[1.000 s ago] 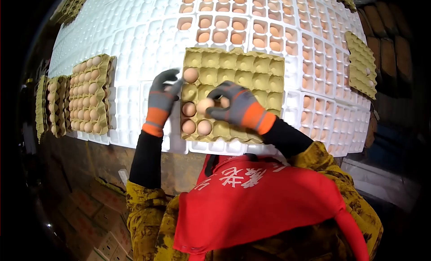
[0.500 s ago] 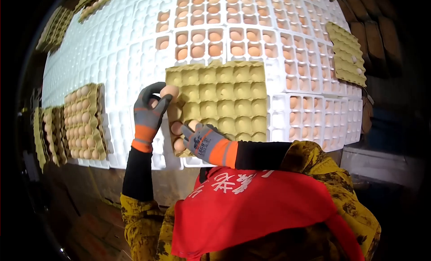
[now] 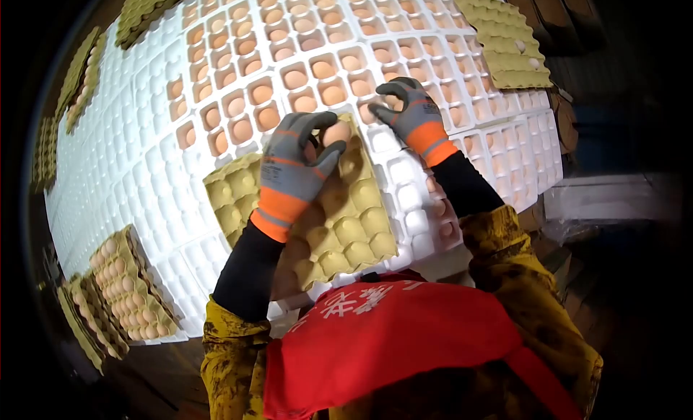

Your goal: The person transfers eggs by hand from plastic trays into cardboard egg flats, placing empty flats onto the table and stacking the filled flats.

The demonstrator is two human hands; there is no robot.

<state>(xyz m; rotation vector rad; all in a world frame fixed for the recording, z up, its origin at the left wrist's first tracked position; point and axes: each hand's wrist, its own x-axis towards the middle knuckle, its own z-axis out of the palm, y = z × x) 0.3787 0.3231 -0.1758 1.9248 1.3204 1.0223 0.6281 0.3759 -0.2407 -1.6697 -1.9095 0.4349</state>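
Observation:
My left hand [image 3: 292,160], in a grey and orange glove, is closed around a brown egg [image 3: 336,134] above the far part of a yellowish pulp egg tray [image 3: 350,228]. A second egg shows partly behind its fingers. To the right, my right hand [image 3: 419,117], gloved alike, curls its thumb and fingers about an egg [image 3: 393,101] over a white foam egg tray [image 3: 404,171]. Another egg [image 3: 367,114] lies by its thumb tip; whether the thumb touches it I cannot tell. The pulp tray's cups in view hold no eggs, and my left forearm hides some of them.
Egg-filled foam cells [image 3: 296,79] stretch across the far side and right. Foam cells without eggs [image 3: 137,167] spread to the left. Pulp trays with eggs [image 3: 130,293] lean at the left edge. A pulp tray with a couple of eggs [image 3: 505,44] lies at the upper right.
Both hands have left the pulp tray's left side, going away from me and rightward with eggs. The eggs at its near left corner no longer show. The view has turned, so the tray appears rotated.

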